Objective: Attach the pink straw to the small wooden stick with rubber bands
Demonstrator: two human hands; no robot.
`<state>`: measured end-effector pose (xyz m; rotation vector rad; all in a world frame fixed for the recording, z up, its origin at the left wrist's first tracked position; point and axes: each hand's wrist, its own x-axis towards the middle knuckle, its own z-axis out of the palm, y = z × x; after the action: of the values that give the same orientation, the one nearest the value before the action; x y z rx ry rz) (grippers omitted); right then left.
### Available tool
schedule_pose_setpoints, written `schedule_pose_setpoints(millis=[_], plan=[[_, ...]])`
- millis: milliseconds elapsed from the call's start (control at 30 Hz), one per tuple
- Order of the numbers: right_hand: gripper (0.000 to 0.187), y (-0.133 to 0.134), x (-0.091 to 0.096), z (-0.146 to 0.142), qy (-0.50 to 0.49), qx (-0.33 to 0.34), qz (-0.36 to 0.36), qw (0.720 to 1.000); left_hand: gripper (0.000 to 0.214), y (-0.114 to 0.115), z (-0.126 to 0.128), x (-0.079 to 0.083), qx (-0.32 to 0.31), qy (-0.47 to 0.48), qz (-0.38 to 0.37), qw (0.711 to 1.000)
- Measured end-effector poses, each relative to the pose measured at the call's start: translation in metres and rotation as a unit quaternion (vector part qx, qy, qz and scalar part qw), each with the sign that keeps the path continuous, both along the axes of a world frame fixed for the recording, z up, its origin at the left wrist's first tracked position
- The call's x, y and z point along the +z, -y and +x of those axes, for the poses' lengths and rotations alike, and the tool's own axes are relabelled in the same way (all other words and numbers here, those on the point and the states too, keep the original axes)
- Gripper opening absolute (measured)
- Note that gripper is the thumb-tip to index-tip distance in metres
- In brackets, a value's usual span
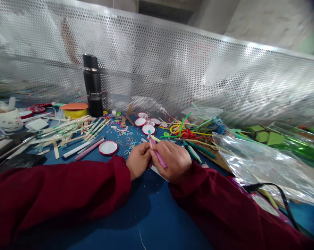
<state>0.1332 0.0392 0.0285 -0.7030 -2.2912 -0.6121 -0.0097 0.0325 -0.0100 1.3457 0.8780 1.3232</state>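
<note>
Fingers of our right hand (174,159) clamp a tilted pen (161,159); those of our left hand (138,160) bunch together beside it, any contents hidden. Before us: a metal screen (157,66), a blue table (136,222), a black bottle (94,88), a red-rimmed lid (108,148), scattered tiny loops (128,139).

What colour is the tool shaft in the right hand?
The shaft is pinkish purple, in the head view.
</note>
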Motion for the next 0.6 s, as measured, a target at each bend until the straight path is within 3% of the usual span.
schedule_pose_setpoints(millis=[600], plan=[[0.017,-0.0002,0.0,-0.0003,-0.002,-0.01,0.008,1.0,0.02,0.0003,0.0003,0.0014,0.007,-0.013,-0.007,1.0]])
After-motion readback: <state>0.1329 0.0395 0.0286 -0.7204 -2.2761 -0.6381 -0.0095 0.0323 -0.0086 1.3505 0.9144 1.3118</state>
